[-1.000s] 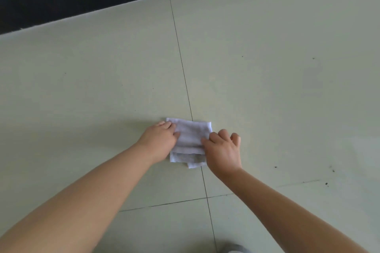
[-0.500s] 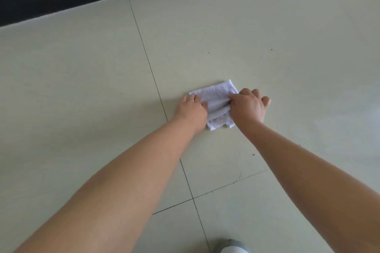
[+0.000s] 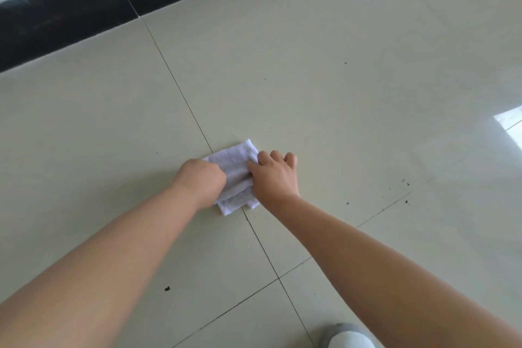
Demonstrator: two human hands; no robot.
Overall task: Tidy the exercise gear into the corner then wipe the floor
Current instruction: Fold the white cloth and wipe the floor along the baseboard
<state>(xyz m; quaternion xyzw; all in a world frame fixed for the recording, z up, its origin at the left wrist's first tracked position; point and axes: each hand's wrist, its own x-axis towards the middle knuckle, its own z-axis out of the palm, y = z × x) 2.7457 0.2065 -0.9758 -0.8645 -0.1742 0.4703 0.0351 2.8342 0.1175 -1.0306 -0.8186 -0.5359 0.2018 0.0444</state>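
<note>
Pressing down from the head view, both hands work a folded white cloth (image 3: pixel 238 175) against the pale tiled floor (image 3: pixel 339 121). The left hand (image 3: pixel 202 179) sits on the cloth's left side with its fingers curled under, clenched around the fabric's edge. The right hand (image 3: pixel 275 175) covers the right side, knuckles bent and fingertips pinching into the folds, so it too is grasping the cloth. The cloth lies across a grout line (image 3: pixel 180 93) that runs toward a black skirting board (image 3: pixel 84 14) along the wall at the top. No exercise gear shows here, so the tidying step looks finished, or lies out of sight, and the wiping is under way.

Dark specks (image 3: pixel 167 288) lie on the tiles nearer the person, and a further scatter (image 3: pixel 405 182) lies off to the right, both well apart from the cloth. The main risk is that strokes kept to this middle patch leave those crumbs behind. Another is that the folded layers slide apart under uneven pressure from the two hands, so the cloth bunches and skips instead of lying flat. The tiles shine, with a bright window reflection (image 3: pixel 508 127) at the right edge; if they are damp, the grey and white shoe (image 3: pixel 348 336) at the bottom could slip as the person leans forward.
</note>
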